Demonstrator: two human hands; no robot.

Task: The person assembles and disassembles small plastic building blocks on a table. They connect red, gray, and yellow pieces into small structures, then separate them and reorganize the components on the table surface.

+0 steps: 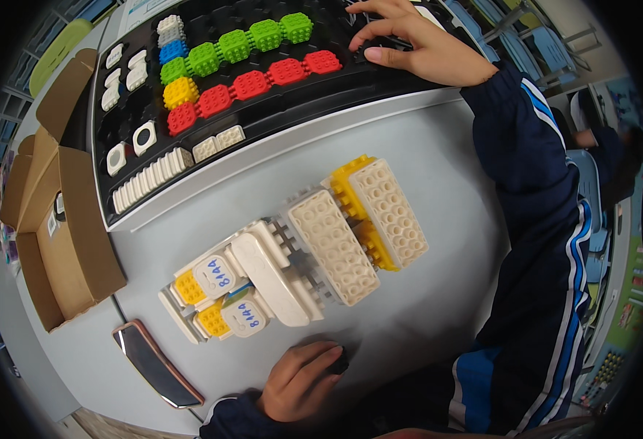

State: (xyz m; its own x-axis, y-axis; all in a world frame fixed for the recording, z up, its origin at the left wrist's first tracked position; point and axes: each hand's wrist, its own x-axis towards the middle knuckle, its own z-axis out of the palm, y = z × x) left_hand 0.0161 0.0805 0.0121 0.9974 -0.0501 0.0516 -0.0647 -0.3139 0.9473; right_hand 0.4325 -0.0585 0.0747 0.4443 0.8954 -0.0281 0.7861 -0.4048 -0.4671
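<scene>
My left hand (301, 382) is closed on a small black piece (342, 361) near the front of the table. Over the right part of a black parts tray (277, 99), my right hand (424, 45) has its fingers bent and apart, touching or just above dark pieces there that I cannot make out. Between my hands lies an assembled model of white and yellow studded bricks (332, 249). Its left end carries two rounded white modules (244, 316) with blue handwriting, and grey toothed parts show along its middle.
Rows of green bricks (235, 45), red bricks (251, 85) and white pieces (153, 179) fill the tray. An open cardboard box (80, 234) stands at the left, with a dark phone (156, 366) lying in front of it. Chairs (588, 175) stand beyond the table at right.
</scene>
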